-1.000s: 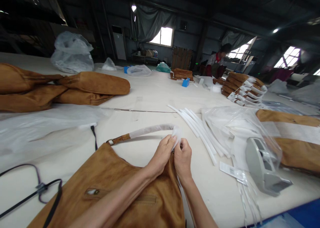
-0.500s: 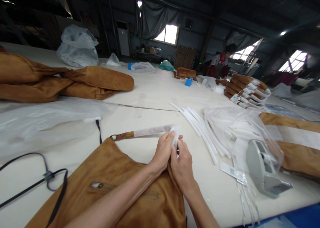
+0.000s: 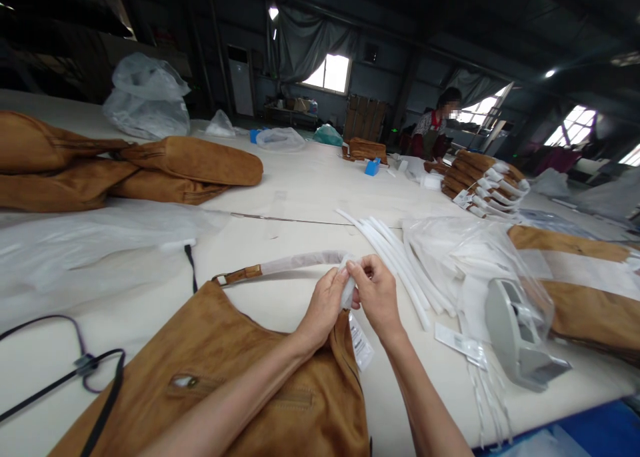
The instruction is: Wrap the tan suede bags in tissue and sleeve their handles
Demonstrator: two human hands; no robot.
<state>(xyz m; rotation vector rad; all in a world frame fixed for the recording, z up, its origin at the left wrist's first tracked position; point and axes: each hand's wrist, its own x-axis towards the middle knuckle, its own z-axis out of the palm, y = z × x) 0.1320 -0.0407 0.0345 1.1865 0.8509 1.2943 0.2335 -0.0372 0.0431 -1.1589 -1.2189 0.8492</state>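
A tan suede bag (image 3: pixel 235 377) lies on the white table in front of me. Its strap (image 3: pixel 300 262) arches over the table, wrapped in white foam sheet, with a brass ring at its left end. My left hand (image 3: pixel 326 303) pinches the wrapped strap at its right end. My right hand (image 3: pixel 379 293) is closed on the same white wrap just beside it, fingers curled over the top. A white hang tag (image 3: pixel 361 341) dangles below the hands against the bag.
White foam strips (image 3: pixel 395 257) and clear plastic bags (image 3: pixel 465 257) lie to the right, with a grey tape dispenser (image 3: pixel 520 340). More tan bags (image 3: pixel 125 167) are piled at the left and wrapped ones (image 3: pixel 483 177) at the far right. A black cord (image 3: pixel 75 370) lies at the left. A person works at the far end.
My right hand has risen from beside the bag's corner to grip the wrap from above. The white hang tag now shows below the hands. The left hand has barely moved.
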